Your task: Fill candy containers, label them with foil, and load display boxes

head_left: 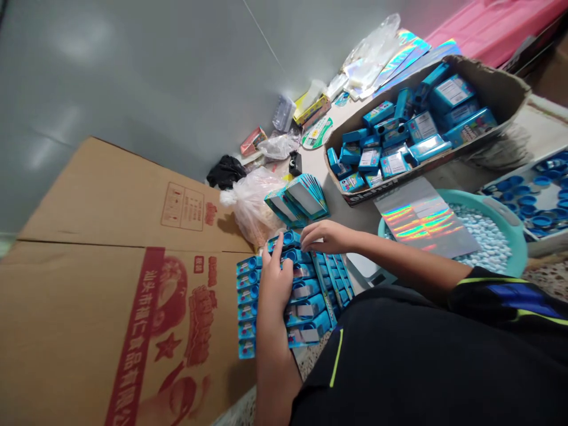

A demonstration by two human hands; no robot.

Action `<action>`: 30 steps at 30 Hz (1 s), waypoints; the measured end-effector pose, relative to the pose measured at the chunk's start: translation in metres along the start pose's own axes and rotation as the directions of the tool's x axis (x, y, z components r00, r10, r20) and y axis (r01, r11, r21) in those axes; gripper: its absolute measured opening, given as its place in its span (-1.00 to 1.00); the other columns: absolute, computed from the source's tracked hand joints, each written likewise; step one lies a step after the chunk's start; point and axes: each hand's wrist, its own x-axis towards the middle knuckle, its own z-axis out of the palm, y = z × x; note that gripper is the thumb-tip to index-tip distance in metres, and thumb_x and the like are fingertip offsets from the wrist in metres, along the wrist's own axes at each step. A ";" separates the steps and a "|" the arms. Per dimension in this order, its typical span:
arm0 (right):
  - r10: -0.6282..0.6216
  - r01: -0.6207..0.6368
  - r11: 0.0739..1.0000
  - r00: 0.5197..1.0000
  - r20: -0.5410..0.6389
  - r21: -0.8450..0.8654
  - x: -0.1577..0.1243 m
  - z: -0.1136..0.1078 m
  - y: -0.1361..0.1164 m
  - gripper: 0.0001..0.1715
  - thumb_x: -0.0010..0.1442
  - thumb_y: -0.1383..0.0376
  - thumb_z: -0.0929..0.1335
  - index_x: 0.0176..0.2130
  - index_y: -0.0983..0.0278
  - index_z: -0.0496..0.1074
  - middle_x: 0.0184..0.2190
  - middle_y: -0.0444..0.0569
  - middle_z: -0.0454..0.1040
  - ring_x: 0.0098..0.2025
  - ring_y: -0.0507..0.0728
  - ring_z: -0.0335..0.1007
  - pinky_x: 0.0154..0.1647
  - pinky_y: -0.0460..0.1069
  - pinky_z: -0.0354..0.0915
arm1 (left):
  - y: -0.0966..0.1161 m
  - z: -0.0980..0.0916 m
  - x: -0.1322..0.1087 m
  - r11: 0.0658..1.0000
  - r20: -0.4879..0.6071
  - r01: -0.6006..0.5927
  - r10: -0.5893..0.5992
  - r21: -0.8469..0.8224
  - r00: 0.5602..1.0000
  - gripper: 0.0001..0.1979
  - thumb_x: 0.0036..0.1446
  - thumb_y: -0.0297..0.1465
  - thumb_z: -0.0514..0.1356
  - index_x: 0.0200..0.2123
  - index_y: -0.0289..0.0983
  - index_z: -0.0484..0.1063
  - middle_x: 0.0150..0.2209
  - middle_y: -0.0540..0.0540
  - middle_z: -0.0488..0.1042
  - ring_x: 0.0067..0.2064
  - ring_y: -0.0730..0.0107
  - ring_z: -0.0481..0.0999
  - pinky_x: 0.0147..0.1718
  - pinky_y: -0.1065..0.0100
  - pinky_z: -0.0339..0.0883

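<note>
Left hand (pixel 277 269) spreads fingers over the blue pack (pixel 291 239), 12 o'clock in the blue rows (pixel 316 306), seemingly steadying it | right hand (pixel 326 235) curls narrow at 3 o'clock, hold unclear | rows snug, likely for alignment

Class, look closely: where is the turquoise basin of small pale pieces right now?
In the head view, the turquoise basin is at the right, below the open box of blue containers, partly hidden by a shiny sheet.

1 head camera: tilted, facing forward and down, hands (pixel 276 277) (pixel 327 236) near.
</note>
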 end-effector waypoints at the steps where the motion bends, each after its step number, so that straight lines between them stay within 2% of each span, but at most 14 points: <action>1: 0.017 -0.015 0.999 1.000 -0.027 0.046 -0.004 0.000 0.001 -0.76 0.36 0.27 0.35 -0.23 0.31 0.61 -0.24 0.08 0.58 -0.22 0.11 0.52 -0.15 -0.02 0.40 | -0.002 0.000 0.000 1.000 -0.004 -0.005 0.005 -0.013 1.000 -0.35 0.19 -0.40 0.09 0.36 -0.02 0.23 0.38 -0.11 0.17 0.43 0.05 0.12 0.42 -0.04 -0.05; 5: 0.199 -0.159 0.946 0.972 -0.121 0.281 -0.026 0.000 0.007 -0.66 0.26 0.08 0.45 -0.27 0.32 0.62 -0.27 0.12 0.61 -0.20 0.16 0.56 -0.14 0.03 0.45 | -0.008 0.000 0.001 0.998 0.000 -0.024 0.024 -0.056 1.000 -0.36 0.18 -0.41 0.09 0.34 -0.04 0.27 0.36 -0.10 0.21 0.42 0.09 0.14 0.43 -0.02 -0.06; 7: 0.350 -0.263 0.865 0.927 -0.136 0.428 -0.041 0.001 0.010 -0.61 0.18 0.02 0.50 -0.30 0.31 0.61 -0.29 0.10 0.61 -0.21 0.15 0.56 -0.16 0.03 0.46 | -0.009 0.000 0.001 0.997 -0.004 -0.027 0.027 -0.067 1.000 -0.37 0.18 -0.40 0.09 0.34 -0.04 0.28 0.35 -0.10 0.22 0.43 0.08 0.13 0.42 -0.04 -0.06; 9: 0.505 -0.295 0.747 0.834 -0.221 0.596 -0.054 -0.001 0.012 -0.57 0.10 -0.03 0.54 -0.32 0.29 0.59 -0.30 0.06 0.60 -0.24 0.13 0.55 -0.21 0.01 0.47 | -0.009 -0.001 0.001 0.997 -0.006 -0.026 0.026 -0.074 1.000 -0.37 0.18 -0.40 0.11 0.33 -0.04 0.29 0.36 -0.10 0.22 0.43 0.06 0.12 0.42 -0.06 -0.06; 11: 0.625 -0.223 0.651 0.699 -0.346 0.725 -0.066 -0.008 0.013 -0.54 0.01 -0.06 0.57 -0.34 0.25 0.56 -0.32 0.00 0.59 -0.26 0.10 0.54 -0.25 -0.01 0.47 | -0.009 -0.001 0.001 0.996 -0.001 -0.025 0.025 -0.085 1.000 -0.38 0.17 -0.39 0.11 0.32 -0.05 0.30 0.37 -0.09 0.21 0.44 0.06 0.10 0.43 -0.06 -0.09; 13: 0.674 -0.158 0.628 0.600 -0.431 0.762 -0.074 -0.019 0.010 -0.54 -0.06 -0.04 0.61 -0.36 0.23 0.55 -0.34 -0.04 0.57 -0.26 0.09 0.53 -0.28 -0.03 0.46 | -0.008 -0.001 0.002 0.995 0.007 -0.024 0.025 -0.095 1.000 -0.39 0.19 -0.38 0.10 0.33 -0.05 0.29 0.38 -0.09 0.18 0.45 0.07 0.07 0.44 -0.05 -0.12; 15: 0.675 -0.175 0.661 0.564 -0.475 0.730 -0.079 -0.031 0.005 -0.57 -0.06 -0.01 0.61 -0.36 0.23 0.55 -0.35 -0.05 0.56 -0.30 0.09 0.51 -0.31 -0.02 0.46 | -0.007 0.000 0.002 0.996 0.013 -0.020 0.021 -0.085 1.000 -0.39 0.21 -0.37 0.08 0.34 -0.06 0.27 0.40 -0.11 0.13 0.46 0.07 0.03 0.44 -0.05 -0.14; 17: 0.656 -0.245 0.716 0.557 -0.510 0.654 -0.079 -0.039 -0.005 -0.57 -0.04 -0.01 0.59 -0.36 0.24 0.56 -0.37 -0.04 0.56 -0.37 0.07 0.48 -0.34 -0.01 0.45 | -0.006 0.000 0.002 0.998 -0.009 -0.023 0.023 -0.065 1.000 -0.42 0.23 -0.36 0.08 0.33 -0.08 0.29 0.43 -0.13 0.06 0.48 0.05 -0.02 0.44 -0.04 -0.13; 20: 0.597 -0.347 0.795 0.593 -0.540 0.497 -0.071 -0.042 -0.027 -0.56 0.00 -0.03 0.57 -0.34 0.26 0.57 -0.38 -0.03 0.57 -0.38 0.09 0.47 -0.31 0.02 0.45 | -0.001 -0.002 -0.003 0.996 -0.147 -0.086 0.080 -0.034 0.986 -0.48 0.22 -0.33 0.14 0.26 -0.14 0.39 0.44 -0.17 0.02 0.45 0.03 0.05 0.43 0.01 -0.05; 22: 0.531 -0.364 0.845 0.655 -0.538 0.391 -0.063 -0.039 -0.044 -0.60 0.06 -0.02 0.54 -0.34 0.26 0.57 -0.38 -0.03 0.57 -0.34 0.12 0.49 -0.29 0.04 0.44 | 0.004 -0.007 -0.010 0.986 -0.257 -0.163 0.151 -0.025 0.954 -0.54 0.22 -0.30 0.17 0.18 -0.20 0.46 0.34 -0.22 0.21 0.37 0.06 0.22 0.39 0.06 0.06; 24: 0.448 -0.345 0.893 0.740 -0.502 0.289 -0.053 -0.034 -0.062 -0.68 0.15 0.03 0.50 -0.33 0.25 0.58 -0.37 -0.03 0.58 -0.32 0.13 0.49 -0.28 0.05 0.43 | 0.011 -0.015 -0.021 0.975 -0.300 -0.209 0.177 -0.077 0.937 -0.61 0.26 -0.25 0.16 0.10 -0.23 0.51 0.15 -0.21 0.44 0.23 0.12 0.41 0.32 0.11 0.20; 27: 0.297 -0.272 0.955 0.871 -0.391 0.118 -0.037 -0.026 -0.086 -0.78 0.27 0.12 0.43 -0.24 0.22 0.60 -0.32 -0.03 0.59 -0.27 0.12 0.51 -0.24 0.05 0.42 | 0.024 -0.024 -0.038 0.947 -0.214 -0.178 0.123 -0.266 0.969 -0.60 0.28 -0.13 0.16 0.02 -0.25 0.55 -0.09 -0.16 0.58 -0.02 0.16 0.57 0.11 0.15 0.41; 30: 0.119 -0.143 0.986 0.964 -0.237 -0.085 -0.019 -0.017 -0.103 -0.76 0.33 0.19 0.39 -0.04 0.19 0.58 -0.29 -0.04 0.58 -0.24 0.11 0.49 -0.19 0.05 0.41 | 0.034 -0.024 -0.048 0.889 -0.070 -0.141 0.122 -0.436 0.990 -0.49 0.18 -0.03 0.25 0.03 -0.28 0.55 -0.17 -0.17 0.61 -0.15 0.17 0.60 -0.07 0.20 0.48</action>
